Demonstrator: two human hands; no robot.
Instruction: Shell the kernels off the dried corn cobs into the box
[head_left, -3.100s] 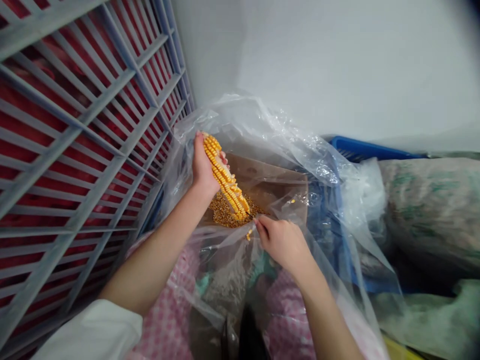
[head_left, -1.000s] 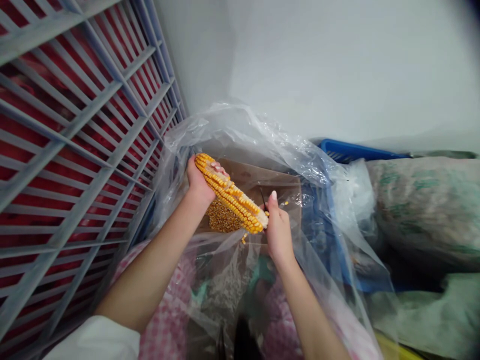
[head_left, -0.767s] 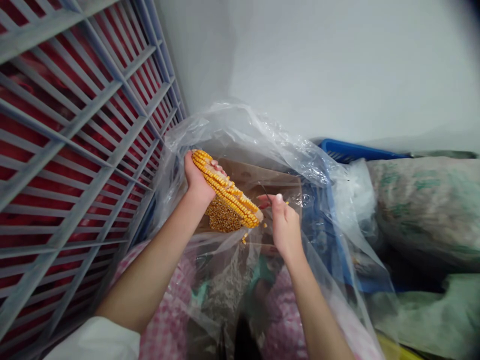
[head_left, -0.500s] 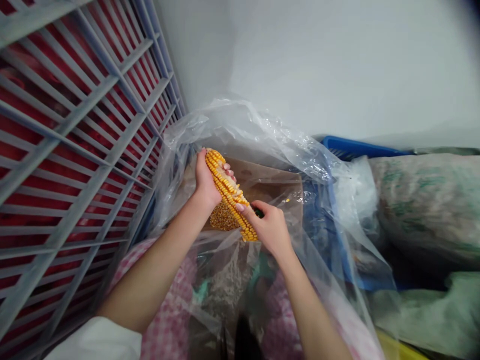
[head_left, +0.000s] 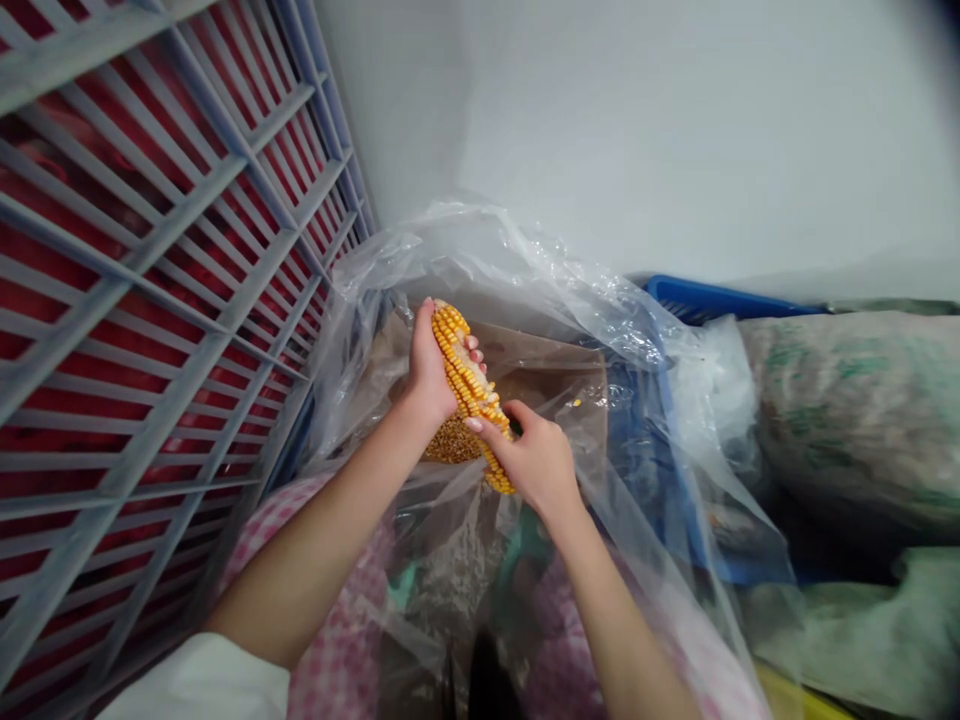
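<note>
Both my hands are on a yellow corn cob (head_left: pixel 459 365), held at a slant over a clear plastic bag (head_left: pixel 480 255). My left hand (head_left: pixel 433 370) wraps round its upper part, fingertips showing on the far side. Lower down, my right hand (head_left: pixel 536 455) grips the cob with the thumb pressed across the kernels. A pale stripe without kernels runs along the cob's upper right side. Loose corn kernels (head_left: pixel 454 440) lie in a pile below the cob, beside brown cardboard (head_left: pixel 589 385) within the bag.
A grey slatted plastic crate (head_left: pixel 217 330) with red things behind its bars stands close on the left. To the right are a blue basket (head_left: pixel 720 298) and a full, pale sack (head_left: pixel 862 410) with green print. A white wall (head_left: pixel 675 130) rises behind.
The upper end of the cob and my left hand have shifted a little right, so the cob stands steeper. My right thumb has moved slightly left along the kernels.
</note>
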